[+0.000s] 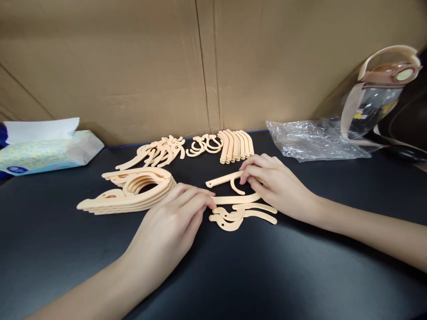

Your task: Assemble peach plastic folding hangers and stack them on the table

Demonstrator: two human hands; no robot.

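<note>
Cream plastic hanger parts lie on the black table. The thumb and fingers of my left hand (pixel 176 218) are closed on the left end of a hanger arm (pixel 233 200) lying flat. My right hand (pixel 270 182) is closed on the right part of a second hanger arm (pixel 222 179), just behind the first; its fingertips hide that end. Under it a small hook (pixel 237 187) curves beside the right fingers. In front lie two bird-shaped hanger pieces (pixel 230 222), partly overlapping. Left of my left hand is a stack of folded hangers (pixel 123 202).
At the back are a pile of bird-shaped pieces (pixel 158 151), several loose hooks (pixel 205 146) and a row of hanger arms (pixel 236 144). A tissue pack (pixel 53 151) stands left. To the right are a clear plastic bag (pixel 316 142) and a bottle (pixel 376 102). Cardboard (pixel 150 66) closes the back.
</note>
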